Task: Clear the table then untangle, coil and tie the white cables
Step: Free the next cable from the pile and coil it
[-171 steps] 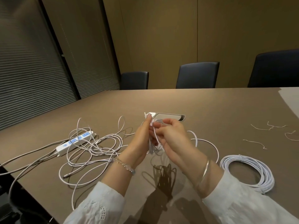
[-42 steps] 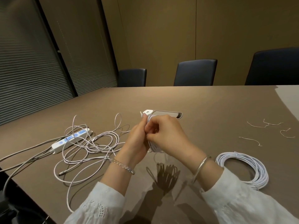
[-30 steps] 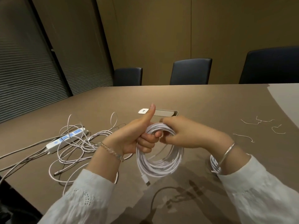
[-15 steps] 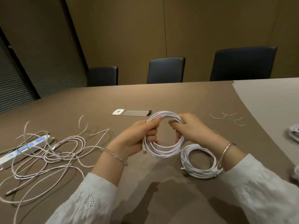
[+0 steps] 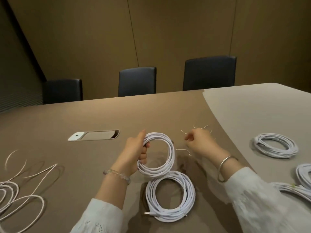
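My left hand [image 5: 134,153] grips a coiled white cable [image 5: 170,153] by its left side and holds it just above the brown table [image 5: 67,118]. My right hand [image 5: 200,142] has let go of the coil and hovers with curled fingers over several thin white twist ties [image 5: 183,150] lying on the table. Whether it pinches one is hidden. A second coiled white cable [image 5: 170,197] lies flat right below the held coil. Loose tangled white cables [image 5: 18,190] spread at the left edge.
More coiled white cables lie at the right: one [image 5: 276,145] further back, two [image 5: 304,172] [image 5: 292,190] nearer. A table socket hatch [image 5: 99,134] with a white plug block [image 5: 75,136] sits behind my left hand. Three dark chairs [image 5: 137,81] stand along the far side.
My right hand released the coil and moved right to the twist ties. My left hand alone now holds the coil. My view turned right, bringing more coils into sight.
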Tool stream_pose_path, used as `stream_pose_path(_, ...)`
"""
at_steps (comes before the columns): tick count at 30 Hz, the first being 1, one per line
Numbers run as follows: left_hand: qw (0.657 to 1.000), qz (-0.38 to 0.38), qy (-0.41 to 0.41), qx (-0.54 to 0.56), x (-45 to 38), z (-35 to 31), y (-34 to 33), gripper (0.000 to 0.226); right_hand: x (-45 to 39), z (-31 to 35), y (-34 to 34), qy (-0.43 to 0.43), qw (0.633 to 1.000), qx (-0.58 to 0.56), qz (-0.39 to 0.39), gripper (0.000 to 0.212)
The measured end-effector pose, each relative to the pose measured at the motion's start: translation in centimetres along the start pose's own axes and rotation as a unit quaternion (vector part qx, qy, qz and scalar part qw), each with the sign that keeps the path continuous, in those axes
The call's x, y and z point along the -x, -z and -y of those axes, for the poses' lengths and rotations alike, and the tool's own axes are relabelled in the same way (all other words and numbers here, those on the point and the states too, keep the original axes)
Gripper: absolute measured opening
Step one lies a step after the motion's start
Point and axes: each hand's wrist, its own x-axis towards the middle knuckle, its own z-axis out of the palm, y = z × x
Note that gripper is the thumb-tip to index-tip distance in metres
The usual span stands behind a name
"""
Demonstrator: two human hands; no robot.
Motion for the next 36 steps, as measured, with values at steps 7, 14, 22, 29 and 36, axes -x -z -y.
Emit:
stream_pose_path(7, 0.999, -0.028, 0.015, 0.013, -4.3, 0.6, -1.3, 0.045, -2.5, -2.1, -3.5, -0.041, 0.996, 0.068, 0.032, 0.019)
stream_pose_path(14, 0.998, -0.051, 0.028, 0.002, -6.5, 1.9, -1.3, 0.046, -3.1, -2.5, -4.9, -0.058, 0.987, 0.146, 0.042, 0.021)
stream_pose_path(22, 0.996, -0.089, 0.016, 0.026, -6.5, 2.2, -1.6, 0.045, -1.6, 1.8, -2.4, -0.009, 0.997, -0.065, -0.036, 0.015)
stream_pose_path(29, 0.995, -0.096, -0.037, 0.000, -5.8, 2.2, -3.0, 0.050, -0.2, 3.8, -3.4, -0.013, 0.999, -0.045, -0.018, 0.014)
stream_pose_path(36, 0.980, -0.067, -0.136, -0.127, -4.4, 2.0, -5.7, 0.068, 0.2, 4.5, -2.5, -0.009, 0.976, -0.177, -0.123, 0.012)
